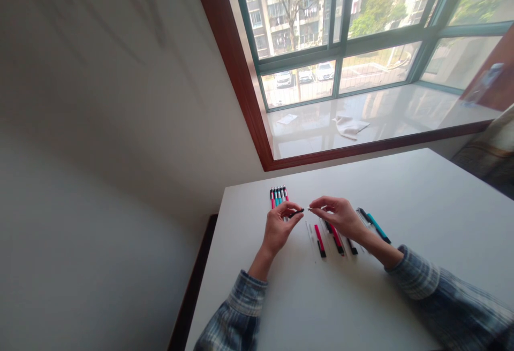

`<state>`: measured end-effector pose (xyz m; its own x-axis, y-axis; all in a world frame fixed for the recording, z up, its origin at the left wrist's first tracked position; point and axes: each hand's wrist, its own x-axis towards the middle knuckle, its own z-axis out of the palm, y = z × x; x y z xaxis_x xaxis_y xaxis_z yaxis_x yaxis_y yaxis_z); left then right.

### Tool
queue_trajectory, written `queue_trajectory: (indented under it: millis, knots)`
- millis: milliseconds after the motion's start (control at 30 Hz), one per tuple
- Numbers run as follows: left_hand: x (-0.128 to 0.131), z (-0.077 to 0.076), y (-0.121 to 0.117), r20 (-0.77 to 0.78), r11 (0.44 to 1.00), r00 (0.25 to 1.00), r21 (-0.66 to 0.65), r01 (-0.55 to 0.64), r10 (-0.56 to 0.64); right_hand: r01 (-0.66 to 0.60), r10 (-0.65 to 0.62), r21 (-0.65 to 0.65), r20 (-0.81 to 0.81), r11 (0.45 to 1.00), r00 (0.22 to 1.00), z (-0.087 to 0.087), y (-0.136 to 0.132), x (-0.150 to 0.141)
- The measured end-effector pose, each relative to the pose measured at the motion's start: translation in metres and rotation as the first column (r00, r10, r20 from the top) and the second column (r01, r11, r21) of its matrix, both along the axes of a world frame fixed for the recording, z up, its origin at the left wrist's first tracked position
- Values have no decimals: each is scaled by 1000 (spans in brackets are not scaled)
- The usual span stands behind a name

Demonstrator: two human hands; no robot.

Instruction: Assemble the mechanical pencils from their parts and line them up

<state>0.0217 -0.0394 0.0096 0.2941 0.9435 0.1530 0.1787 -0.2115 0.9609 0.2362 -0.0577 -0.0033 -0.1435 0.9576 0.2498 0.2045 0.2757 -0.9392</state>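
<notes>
My left hand [277,230] pinches a short black pen part [297,213] between thumb and fingertips. Facing it across a small gap, my right hand [339,216] is closed at the fingertips on a tiny silvery pen piece [309,209], whose exact kind is too small to tell. Just behind my left hand several click pens [279,196] in pink, teal and black lie side by side, their lower ends partly hidden. Below my right hand lie a pink and black pen barrel [320,241], another red and black barrel [336,239] and thin clear refills [310,233].
Right of my right wrist lie a teal pen barrel [378,228] and a black piece [363,214]. The white table [321,303] meets the wall at its far edge. Beyond is a window sill [305,139] with a white cloth [350,127] on it.
</notes>
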Motion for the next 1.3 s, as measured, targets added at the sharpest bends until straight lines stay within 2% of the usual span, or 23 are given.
queue_trajectory:
  millis: [500, 633, 867, 1033, 1300]
  knots:
    - [2, 5, -2, -91, 998, 996, 64, 8, -2, -24, 23, 21, 47, 999, 999, -1, -1, 0]
    - [1, 4, -2, -118, 996, 993, 92, 0, 11, -27, 23, 38, 106, 999, 994, 2, -2, 0]
    - [3, 8, -5, -152, 990, 988, 137, 13, 9, -15, -23, 149, 248, 989, 968, 1, -4, 1]
    - [4, 8, -5, -149, 992, 989, 127, 13, 6, -23, -47, 269, 250, 963, 967, -1, -5, 1]
    - [4, 10, -4, -132, 997, 991, 76, -2, 12, -18, -87, 370, 265, 929, 960, 5, -6, 1]
